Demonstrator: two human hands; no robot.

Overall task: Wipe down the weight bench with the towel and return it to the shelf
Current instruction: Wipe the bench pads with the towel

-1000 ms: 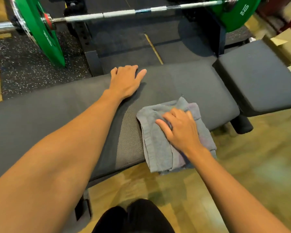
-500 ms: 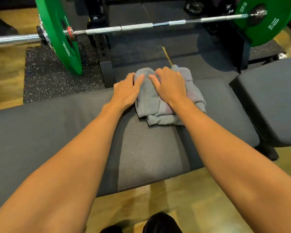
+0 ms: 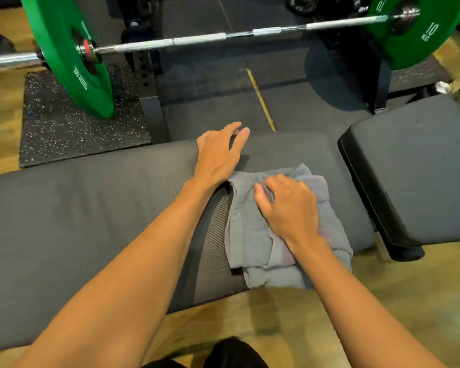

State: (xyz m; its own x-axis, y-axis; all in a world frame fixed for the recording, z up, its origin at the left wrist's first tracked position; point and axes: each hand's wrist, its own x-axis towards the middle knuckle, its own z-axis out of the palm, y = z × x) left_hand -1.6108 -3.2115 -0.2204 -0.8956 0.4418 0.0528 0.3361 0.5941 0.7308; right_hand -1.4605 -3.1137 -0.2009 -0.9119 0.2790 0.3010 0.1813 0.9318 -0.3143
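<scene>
Pressing grey towel (image 3: 252, 235) under right hand (image 3: 290, 208) fingers (image 3: 270, 181), on bench (image 3: 91, 208)

Wooden floor (image 3: 383, 301), speckled rubber mat (image 3: 64, 128), loaded barbell (image 3: 197, 39) (green plates) behind.

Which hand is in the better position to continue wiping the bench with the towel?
The right hand, probably. It already lies on top of the grey towel and presses it onto the bench pad. The left hand rests on bare padding beside the towel, near the far edge.

A gym: loaded barbell (image 3: 197, 39), green plates (image 3: 67, 53), padded weight bench (image 3: 91, 213).
</scene>
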